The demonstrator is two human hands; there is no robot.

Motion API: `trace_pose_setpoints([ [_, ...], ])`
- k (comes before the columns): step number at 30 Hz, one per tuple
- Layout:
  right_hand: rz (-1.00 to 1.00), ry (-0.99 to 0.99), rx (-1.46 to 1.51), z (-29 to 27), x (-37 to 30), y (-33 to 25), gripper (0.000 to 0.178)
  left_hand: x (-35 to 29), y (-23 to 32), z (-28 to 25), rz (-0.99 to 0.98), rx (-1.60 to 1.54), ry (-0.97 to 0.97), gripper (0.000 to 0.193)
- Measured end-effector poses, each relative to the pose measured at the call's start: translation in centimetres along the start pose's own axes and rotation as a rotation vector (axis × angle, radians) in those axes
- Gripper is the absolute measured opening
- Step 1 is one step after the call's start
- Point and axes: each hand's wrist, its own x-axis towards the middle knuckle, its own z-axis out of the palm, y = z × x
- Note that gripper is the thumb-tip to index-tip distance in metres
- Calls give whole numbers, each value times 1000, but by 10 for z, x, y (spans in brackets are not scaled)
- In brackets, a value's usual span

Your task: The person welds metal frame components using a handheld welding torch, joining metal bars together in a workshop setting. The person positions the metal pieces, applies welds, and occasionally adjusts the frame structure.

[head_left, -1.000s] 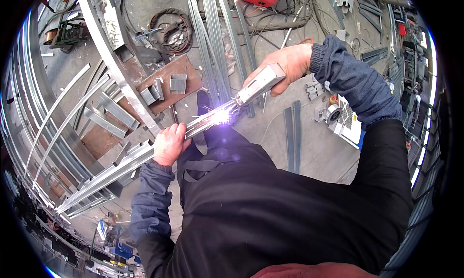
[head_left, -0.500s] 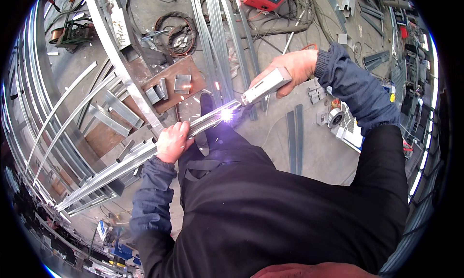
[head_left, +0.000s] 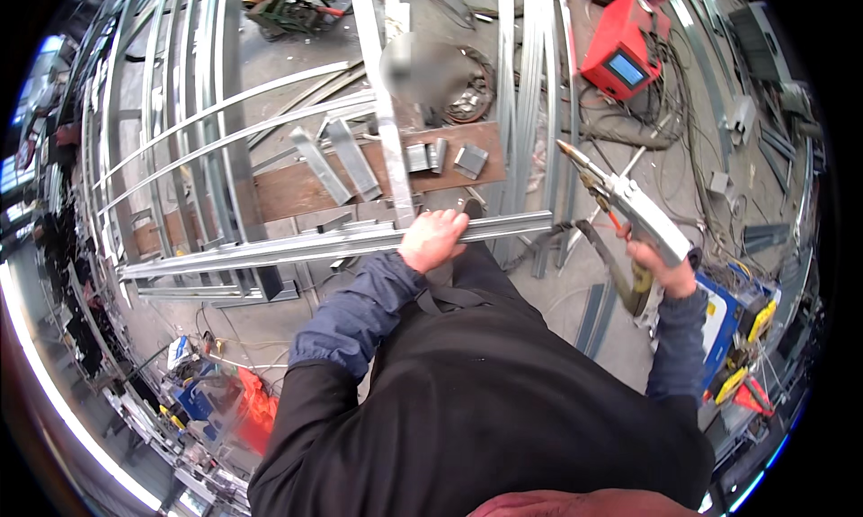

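My left hand is closed over a long bundle of silvery metal channels, near their right-hand end. The channels run across in front of my legs and off to the left. In my right hand is a white handheld welding gun, gripped by its handle. Its brassy nozzle points up and to the left, apart from the channel end. A thick hose hangs beside the gun. No light shows at the nozzle.
A rusty brown plate carries short metal offcuts. Beyond stand a red machine with a screen, a coiled cable and a wire spool stand. Long metal profiles lie on the floor; a blue-and-white box sits at right.
The bright weld flash and sparks are gone. My right hand has drawn the welding gun away from the channels to the right. My view has turned; the left hand still grips the channels.
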Motion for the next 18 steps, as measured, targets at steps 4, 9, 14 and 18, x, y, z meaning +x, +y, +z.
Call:
trace_pose_setpoints([
  [4, 96, 207, 134, 91, -36, -18, 53, -12, 13, -17, 38, -12, 138, 73],
  [9, 31, 312, 265, 218, -48, -57, 63, -52, 43, -43, 195, -533, -96, 71],
  [14, -111, 487, 219, 342, -22, -115, 47, -133, 54, -77, 336, -1087, -479, 76],
  [18, -252, 610, 184, 449, 10, -171, 64, -211, 21, -76, 235, -1517, -216, 51],
])
